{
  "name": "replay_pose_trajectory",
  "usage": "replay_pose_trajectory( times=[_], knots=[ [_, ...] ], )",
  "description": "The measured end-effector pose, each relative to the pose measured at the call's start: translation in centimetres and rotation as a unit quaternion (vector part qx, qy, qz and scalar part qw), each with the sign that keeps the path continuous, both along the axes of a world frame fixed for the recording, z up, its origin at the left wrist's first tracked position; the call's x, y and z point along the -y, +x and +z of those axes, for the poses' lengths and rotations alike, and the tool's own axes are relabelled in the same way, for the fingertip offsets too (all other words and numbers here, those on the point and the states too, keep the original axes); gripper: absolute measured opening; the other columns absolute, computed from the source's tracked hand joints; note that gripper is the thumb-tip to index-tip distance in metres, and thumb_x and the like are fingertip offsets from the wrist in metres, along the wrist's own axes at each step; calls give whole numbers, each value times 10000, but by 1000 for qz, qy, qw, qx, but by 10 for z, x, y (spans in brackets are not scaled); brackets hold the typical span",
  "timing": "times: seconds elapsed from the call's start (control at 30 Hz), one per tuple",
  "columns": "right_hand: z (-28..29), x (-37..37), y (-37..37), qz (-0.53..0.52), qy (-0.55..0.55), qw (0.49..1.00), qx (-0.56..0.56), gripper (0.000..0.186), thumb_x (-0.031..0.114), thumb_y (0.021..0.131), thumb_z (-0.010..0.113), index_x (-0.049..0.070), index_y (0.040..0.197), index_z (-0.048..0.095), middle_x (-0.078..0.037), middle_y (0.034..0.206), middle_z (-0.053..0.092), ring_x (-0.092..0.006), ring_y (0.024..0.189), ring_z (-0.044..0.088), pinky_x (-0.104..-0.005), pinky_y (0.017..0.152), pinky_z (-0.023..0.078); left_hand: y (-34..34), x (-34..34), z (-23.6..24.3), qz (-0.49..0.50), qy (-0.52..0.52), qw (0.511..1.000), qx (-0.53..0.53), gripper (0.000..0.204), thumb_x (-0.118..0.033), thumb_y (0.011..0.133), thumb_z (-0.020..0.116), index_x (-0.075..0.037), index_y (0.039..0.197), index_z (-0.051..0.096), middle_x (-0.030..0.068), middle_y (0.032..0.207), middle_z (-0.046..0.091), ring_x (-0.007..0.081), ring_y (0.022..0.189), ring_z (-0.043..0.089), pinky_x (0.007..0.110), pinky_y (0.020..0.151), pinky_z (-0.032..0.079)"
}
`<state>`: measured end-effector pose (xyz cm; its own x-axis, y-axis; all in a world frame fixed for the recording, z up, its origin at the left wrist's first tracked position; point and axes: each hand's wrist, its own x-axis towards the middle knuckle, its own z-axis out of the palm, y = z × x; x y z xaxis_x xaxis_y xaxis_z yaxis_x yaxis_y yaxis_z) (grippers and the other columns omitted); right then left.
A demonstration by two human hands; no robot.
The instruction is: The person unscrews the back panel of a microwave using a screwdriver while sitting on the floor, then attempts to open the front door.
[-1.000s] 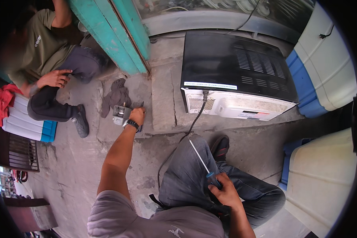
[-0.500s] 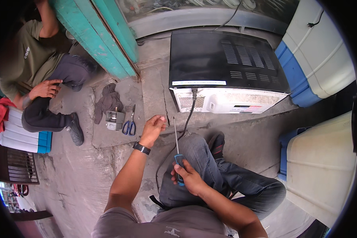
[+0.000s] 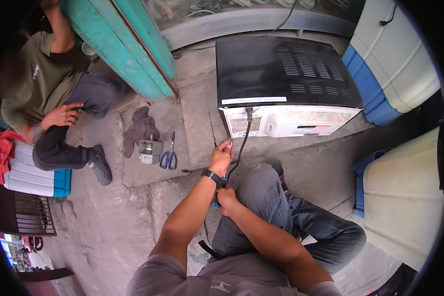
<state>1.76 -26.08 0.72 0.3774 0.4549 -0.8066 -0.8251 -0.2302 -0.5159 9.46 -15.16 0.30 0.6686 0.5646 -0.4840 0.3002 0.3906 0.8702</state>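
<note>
My right hand [image 3: 226,197] is wrapped round the blue and black handle of a screwdriver [image 3: 224,182], held over my bent knee. Its shaft points away from me, up to my left hand [image 3: 221,158], whose fingers are pinched at the tip end. My left hand hides most of the shaft. Just beyond the fingertips stands a black microwave oven [image 3: 281,74], its pale back panel turned toward me. A thick black power cord [image 3: 243,140] leaves that panel and runs down past both hands.
Left of the microwave lie blue-handled scissors [image 3: 168,160], a grey metal part [image 3: 150,151] and a dark rag [image 3: 141,126]. A seated person [image 3: 59,108] is at the far left, beside a teal post [image 3: 128,44]. Large white and blue containers [image 3: 399,192] stand at the right.
My left hand has moved right, its fingers now at the screwdriver's tip end. My right hand has shifted slightly away from me with the handle. The whole view has shifted a little.
</note>
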Motion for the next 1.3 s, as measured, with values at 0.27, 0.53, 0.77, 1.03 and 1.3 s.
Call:
replay_pose_trajectory(
  times=[0.27, 0.53, 0.77, 1.03, 1.3],
  knots=[
    [-4, 18, 10, 3, -4, 1000, 0, 290, 53, 901, 549, 83, 1188, 528, -37, 888, 570, -155, 809, 515, -344, 693, 412, -5, -2, -20, 26, -56, 997, 54, 368, -117, 1051, 480, -51, 1411, 516, 21, 918, 591, 81, 700, 501, 233, 576, 452],
    [0, 21, 11, 4, -15, 999, 48, 199, 95, 939, 575, 67, 1136, 564, -36, 888, 571, -154, 807, 505, -341, 708, 402, -5, 0, -24, 54, -73, 994, 69, 353, -107, 1046, 501, -49, 1392, 539, 25, 907, 585, 93, 710, 515, 233, 587, 458],
    [-1, 22, 13, -31, -10, 997, 68, 253, 79, 948, 564, 22, 1194, 550, -61, 895, 588, -152, 790, 521, -327, 716, 415, -3, 5, -21, 82, -104, 987, 91, 352, -72, 1030, 523, -30, 1379, 546, 38, 928, 603, 89, 702, 526, 230, 586, 466],
    [10, 18, 46, 178, -88, 950, 242, 396, -13, 880, 499, -30, 1275, 486, -217, 1011, 643, -258, 869, 604, -393, 707, 476, 1, 13, -19, 109, -94, 985, 95, 344, -48, 1012, 553, -19, 1355, 564, 20, 883, 604, 87, 669, 527, 221, 567, 462],
    [-9, 21, 64, 215, -75, 941, 250, 453, -45, 866, 494, -47, 1316, 444, -228, 1074, 634, -291, 936, 649, -390, 730, 502, 15, 25, -13, 165, -94, 979, 78, 339, -25, 987, 589, -12, 1326, 579, 17, 887, 597, 101, 698, 559, 242, 597, 527]
  ],
)
